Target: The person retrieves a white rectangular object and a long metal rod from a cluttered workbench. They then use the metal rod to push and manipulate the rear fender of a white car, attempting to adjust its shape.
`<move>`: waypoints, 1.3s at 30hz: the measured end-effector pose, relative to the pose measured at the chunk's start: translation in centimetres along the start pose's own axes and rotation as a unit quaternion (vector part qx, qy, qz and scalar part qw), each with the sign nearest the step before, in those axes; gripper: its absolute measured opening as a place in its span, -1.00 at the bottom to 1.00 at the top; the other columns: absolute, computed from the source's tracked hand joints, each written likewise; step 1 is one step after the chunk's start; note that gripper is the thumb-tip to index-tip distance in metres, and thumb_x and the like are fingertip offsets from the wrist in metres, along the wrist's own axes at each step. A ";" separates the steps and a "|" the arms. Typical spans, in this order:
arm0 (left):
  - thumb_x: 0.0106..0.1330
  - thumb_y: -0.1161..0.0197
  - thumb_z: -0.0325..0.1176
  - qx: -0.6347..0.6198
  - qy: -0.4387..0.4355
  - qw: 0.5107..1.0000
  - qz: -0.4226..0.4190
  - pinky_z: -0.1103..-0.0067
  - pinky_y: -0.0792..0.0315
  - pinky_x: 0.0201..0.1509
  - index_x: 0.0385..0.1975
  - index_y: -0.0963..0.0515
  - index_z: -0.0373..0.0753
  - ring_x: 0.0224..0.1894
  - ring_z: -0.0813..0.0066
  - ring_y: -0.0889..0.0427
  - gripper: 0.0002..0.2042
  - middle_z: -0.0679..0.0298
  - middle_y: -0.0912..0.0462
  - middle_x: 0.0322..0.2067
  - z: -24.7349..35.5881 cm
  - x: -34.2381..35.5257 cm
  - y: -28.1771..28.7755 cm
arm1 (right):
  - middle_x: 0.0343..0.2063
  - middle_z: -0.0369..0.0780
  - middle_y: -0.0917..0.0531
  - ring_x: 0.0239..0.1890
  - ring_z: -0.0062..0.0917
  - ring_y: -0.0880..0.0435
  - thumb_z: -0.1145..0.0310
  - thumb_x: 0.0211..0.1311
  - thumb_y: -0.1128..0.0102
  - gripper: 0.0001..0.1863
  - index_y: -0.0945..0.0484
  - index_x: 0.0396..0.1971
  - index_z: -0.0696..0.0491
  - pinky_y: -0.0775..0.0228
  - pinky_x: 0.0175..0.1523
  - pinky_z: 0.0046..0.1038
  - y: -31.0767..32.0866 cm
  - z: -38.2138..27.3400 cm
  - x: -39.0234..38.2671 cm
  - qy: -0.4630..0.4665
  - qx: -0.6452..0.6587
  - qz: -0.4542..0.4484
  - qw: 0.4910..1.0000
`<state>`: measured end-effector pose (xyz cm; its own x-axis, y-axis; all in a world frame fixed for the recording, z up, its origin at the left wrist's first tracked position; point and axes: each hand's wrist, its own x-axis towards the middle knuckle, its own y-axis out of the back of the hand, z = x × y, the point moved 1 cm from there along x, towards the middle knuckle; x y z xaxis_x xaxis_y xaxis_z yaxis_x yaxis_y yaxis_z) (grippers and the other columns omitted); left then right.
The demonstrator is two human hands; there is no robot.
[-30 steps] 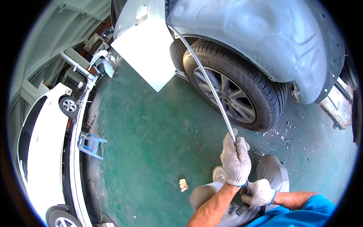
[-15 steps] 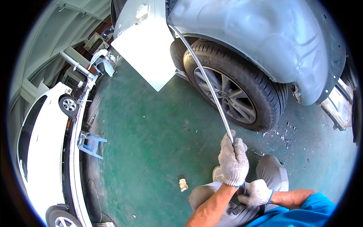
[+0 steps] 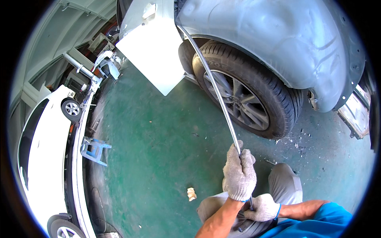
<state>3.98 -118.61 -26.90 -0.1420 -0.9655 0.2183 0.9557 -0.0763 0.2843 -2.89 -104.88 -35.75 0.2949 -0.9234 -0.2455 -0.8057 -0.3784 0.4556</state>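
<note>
A long, slim metal pry rod [image 3: 217, 89] slants from my hands up to the dented silver-blue car body panel [image 3: 274, 43]. Its far tip goes out of sight at the panel's edge above the wheel arch. My left hand [image 3: 239, 174], in a knitted work glove, is wrapped round the rod's shaft. Lower down, close to my lap, my gloved right hand [image 3: 262, 208] is closed on the rod's near end, where a dark handle [image 3: 245, 225] shows beneath it. Behind the rod stands the car's wheel [image 3: 246, 95], with its black tyre and grey spokes.
A white panel [image 3: 152, 59] with a pointed lower corner hangs beside the wheel. On the green floor [image 3: 151, 158] lie a crumpled scrap [image 3: 191, 194] and debris [image 3: 299, 146]. Leftward are a blue step stool [image 3: 94, 150] and a white car [image 3: 47, 146]. A framed panel [image 3: 355, 111] is far right.
Both hands have shifted slightly left, the left one also down toward me. The rod's near end has swung left with them, while its far end stays at the panel edge.
</note>
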 end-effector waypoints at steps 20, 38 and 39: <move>0.51 -0.13 -0.49 -0.007 -0.012 1.000 0.022 0.56 -0.54 -0.34 0.13 -0.51 -0.42 -0.47 0.54 -0.62 -0.73 0.24 -0.62 -0.49 -0.3 0.1 -0.4 | -0.53 -0.12 -0.71 -0.45 -0.15 -0.74 -0.03 0.19 -0.32 -0.69 -0.68 -0.26 -0.11 -0.56 -0.31 -0.19 -0.1 0.0 0.2 0.019 0.019 0.012 1.000; 0.58 -0.10 -0.41 -0.170 0.024 0.985 -0.026 0.71 -0.33 -0.55 0.18 -0.44 -0.35 -0.58 0.74 -0.40 -0.73 0.32 -0.58 -0.46 -1.8 0.1 -2.3 | -0.59 -0.15 -0.71 -0.51 -0.17 -0.75 0.00 0.18 -0.30 -0.67 -0.66 -0.27 -0.05 -0.60 -0.34 -0.20 3.1 -1.3 -2.1 -0.055 -0.052 0.033 0.997; 0.58 -0.10 -0.41 -0.178 0.033 0.983 -0.027 0.71 -0.33 -0.55 0.18 -0.44 -0.35 -0.58 0.74 -0.40 -0.73 0.32 -0.58 -0.46 -1.7 0.1 -2.4 | -0.59 -0.15 -0.72 -0.51 -0.18 -0.75 0.00 0.17 -0.30 -0.67 -0.67 -0.27 -0.05 -0.60 -0.34 -0.21 3.2 -1.3 -2.1 -0.057 -0.054 0.034 0.996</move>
<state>2.13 -118.97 -29.10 -0.1882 -0.9710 0.1473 0.9788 -0.1978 -0.0531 -5.43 -104.21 -32.66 0.1771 -0.9364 -0.3031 -0.7603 -0.3257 0.5620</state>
